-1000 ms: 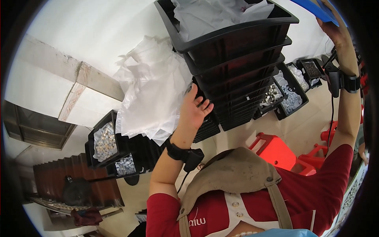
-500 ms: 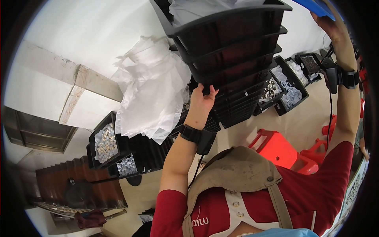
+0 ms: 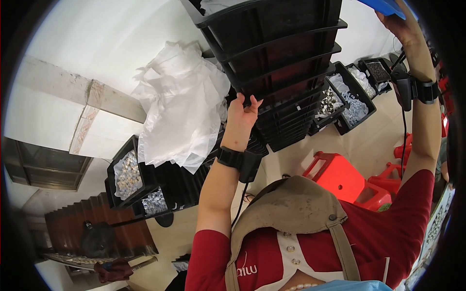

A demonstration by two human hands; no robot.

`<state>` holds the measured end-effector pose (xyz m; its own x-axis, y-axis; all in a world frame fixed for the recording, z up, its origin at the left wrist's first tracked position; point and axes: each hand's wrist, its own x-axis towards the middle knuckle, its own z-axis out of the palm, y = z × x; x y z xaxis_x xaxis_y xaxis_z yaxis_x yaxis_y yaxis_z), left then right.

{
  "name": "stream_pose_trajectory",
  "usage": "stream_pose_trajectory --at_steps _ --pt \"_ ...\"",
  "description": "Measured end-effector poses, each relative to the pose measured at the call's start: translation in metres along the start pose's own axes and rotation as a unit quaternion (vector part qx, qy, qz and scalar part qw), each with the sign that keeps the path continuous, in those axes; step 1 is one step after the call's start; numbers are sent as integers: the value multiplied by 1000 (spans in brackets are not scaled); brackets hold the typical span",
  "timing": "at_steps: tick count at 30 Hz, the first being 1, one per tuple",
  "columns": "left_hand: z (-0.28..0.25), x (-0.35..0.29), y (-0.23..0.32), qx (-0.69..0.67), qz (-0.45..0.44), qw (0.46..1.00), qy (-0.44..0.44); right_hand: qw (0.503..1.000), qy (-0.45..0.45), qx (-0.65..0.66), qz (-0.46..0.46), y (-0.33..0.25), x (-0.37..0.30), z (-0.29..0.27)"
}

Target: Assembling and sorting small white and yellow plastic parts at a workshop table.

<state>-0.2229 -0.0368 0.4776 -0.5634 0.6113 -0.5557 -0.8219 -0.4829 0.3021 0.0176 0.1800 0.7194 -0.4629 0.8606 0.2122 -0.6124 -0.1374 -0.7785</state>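
My left hand [image 3: 242, 115] is raised at the left corner of a tall stack of black plastic crates [image 3: 286, 65]. Its fingers are apart and hold nothing; the fingertips are at the side of the stack, though actual contact is hard to tell. At the upper right, my right hand [image 3: 399, 30] grips the edge of a blue plastic object [image 3: 387, 7], mostly cut off by the picture's rim. Just left of the stack, crumpled white sheets [image 3: 179, 111] are draped over other black crates. More white sheeting [image 3: 218, 6] shows in the topmost crate.
Black crates of small metallic-looking parts stand at the left [image 3: 127, 174] and right [image 3: 357, 111]. Red plastic stools [image 3: 336, 177] stand on the floor to the right. A dark brown corrugated piece [image 3: 104, 223] lies at lower left. Cables hang from both wrist straps.
The crate stack and surroundings have shifted slightly left and up in view. My left hand has shifted slightly left with the stack; my right hand still holds the blue object.
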Motion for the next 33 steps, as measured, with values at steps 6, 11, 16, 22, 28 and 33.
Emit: stream_pose_trajectory --at_steps 6,11,16,22,28,33 --pt "-10 4 7 31 13 999 -2 999 34 0 12 1 -4 -6" --pt "-23 1 16 56 17 998 -13 908 -52 -322 -263 12 -41 3" --pt "-29 6 20 106 47 993 -10 752 -153 -523 -372 6 -27 -17" --pt "-33 -1 28 172 55 981 -64 915 -177 -304 -198 13 -29 -16" --pt "-54 -1 78 218 72 969 -88 997 59 6 52 16 -22 10" --pt "-59 3 122 253 109 960 -46 994 -50 -73 57 15 12 -5"
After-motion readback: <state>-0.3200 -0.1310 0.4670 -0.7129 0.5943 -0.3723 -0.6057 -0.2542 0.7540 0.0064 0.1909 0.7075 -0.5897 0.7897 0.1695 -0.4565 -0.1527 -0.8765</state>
